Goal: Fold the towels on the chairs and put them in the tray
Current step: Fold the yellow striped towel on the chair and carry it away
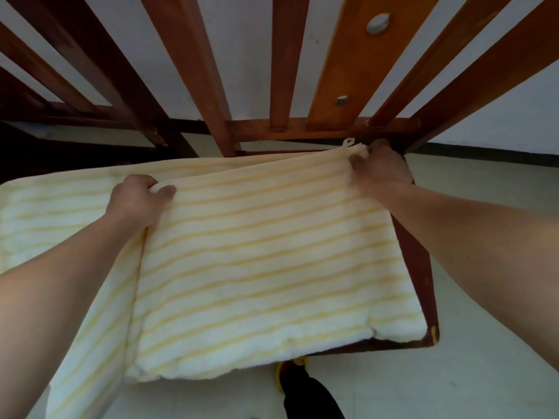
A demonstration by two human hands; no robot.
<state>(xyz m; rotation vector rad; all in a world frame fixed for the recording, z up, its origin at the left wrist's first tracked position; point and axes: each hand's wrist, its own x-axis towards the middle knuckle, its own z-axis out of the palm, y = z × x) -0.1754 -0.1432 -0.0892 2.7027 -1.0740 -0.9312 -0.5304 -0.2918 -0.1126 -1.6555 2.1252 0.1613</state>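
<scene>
**A:** Where was the towel, and what did each grip have?

**B:** The cream plush towel with pale yellow stripes (257, 261) lay across the seat of the dark brown wooden slat-backed chair (420, 267), with one layer doubled over another. The left grip (142, 198) was clenched on the far edge of the upper layer, thumb on top and fingers curled under. The right grip (381, 170) was bunched round the far right corner, just beside the small white hanging loop (348, 142) and close under the chair's back rail.

**A:** Which way did the cloth run from them?

**B:** The held edge ran left to right between the two grips, along the back of the seat. From there the doubled part lay toward the person, and its near edge overhung the front of the seat. The towel's long axis went crosswise: a single layer reached well out past the left grip, beyond the doubled part.

**A:** So what did the coming move turn on?

**B:** On that leftover single layer, I'd judge. It lay to the left, so the left grip was the nearer one to bring it across; the right could pin the corner. The fold looked part done. The tray wasn't in view, so which way to carry it I couldn't tell.
</scene>
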